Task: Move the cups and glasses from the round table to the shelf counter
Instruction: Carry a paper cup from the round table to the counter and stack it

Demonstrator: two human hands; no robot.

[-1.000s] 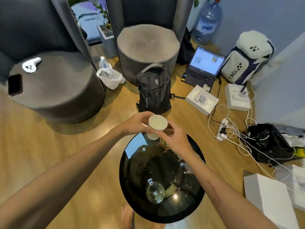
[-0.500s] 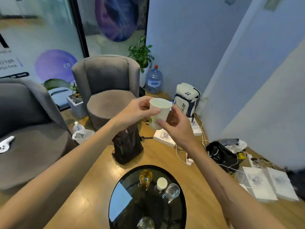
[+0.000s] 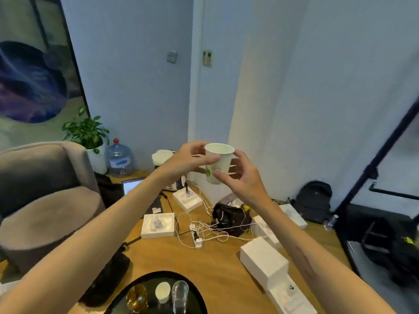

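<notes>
White paper cup (image 3: 218,163) with a green mark sits upright in mid-air, well above the round black glass desk (image 3: 199,298). Left hand (image 3: 187,160) pinches its rim side; right hand (image 3: 243,177) cradles it, fingers loosely spread. Keep it level and light-squeezed while carrying; the shelf is not in view.

Grey armchair (image 3: 45,200); potted plant (image 3: 87,134); water jug (image 3: 119,158); white boxes (image 3: 264,260); power strip (image 3: 195,235) with cables; black backpack (image 3: 314,201).

Office lounge; grey armchair (image 3: 45,200), water jug (image 3: 119,158), boxes (image 3: 264,260) and cables (image 3: 210,232) on the floor
</notes>
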